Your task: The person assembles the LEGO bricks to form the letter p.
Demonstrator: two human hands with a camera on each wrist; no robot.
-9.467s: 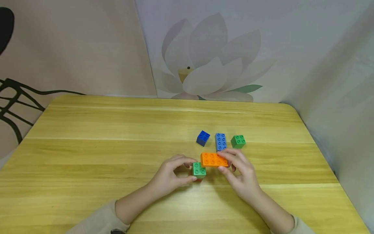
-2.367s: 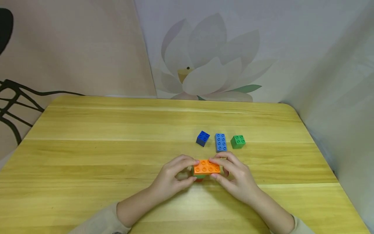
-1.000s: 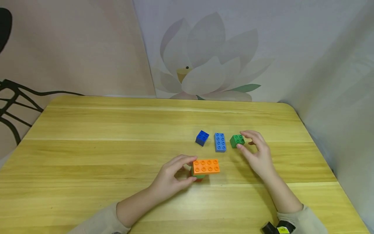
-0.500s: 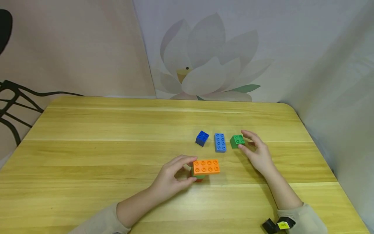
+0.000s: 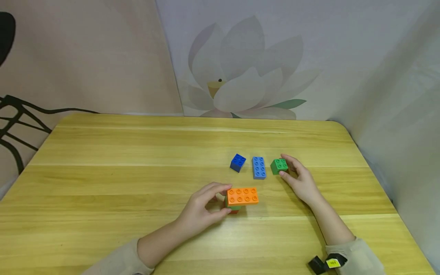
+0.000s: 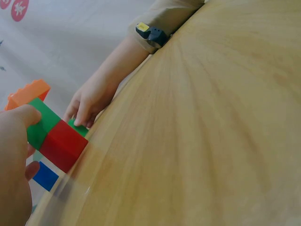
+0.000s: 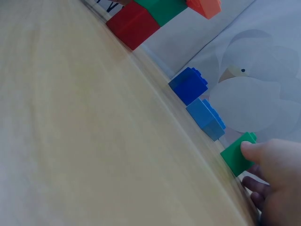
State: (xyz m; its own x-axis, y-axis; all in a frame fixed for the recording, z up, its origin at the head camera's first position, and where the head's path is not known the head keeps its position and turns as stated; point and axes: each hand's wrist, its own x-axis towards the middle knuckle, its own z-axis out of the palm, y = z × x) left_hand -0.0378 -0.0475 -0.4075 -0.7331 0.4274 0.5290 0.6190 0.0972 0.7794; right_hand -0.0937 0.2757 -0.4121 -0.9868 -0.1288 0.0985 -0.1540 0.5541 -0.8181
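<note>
My left hand (image 5: 201,206) holds a small stack of toy building bricks between thumb and forefinger. At its bottom sits a red brick (image 6: 64,146), with a green brick (image 6: 43,123) above. An orange 2x4 brick (image 5: 242,196) tops the stack and juts out to the right. Farther right, my right hand (image 5: 302,183) pinches a loose green 2x2 brick (image 5: 279,166) standing on the table. In the right wrist view its thumb (image 7: 251,150) presses the brick's side, with the other fingers partly hidden behind.
Left of the loose green brick lie a light blue 2x4 brick (image 5: 259,168) and a dark blue 2x2 brick (image 5: 238,163) on the wooden table (image 5: 120,183). A wall with a printed flower (image 5: 247,76) rises behind the table's far edge. A black chair (image 5: 15,122) stands left.
The orange brick came down onto the green one. My right hand then left it, moved right to the loose green brick and has closed in on it. The left hand stays at the stack.
</note>
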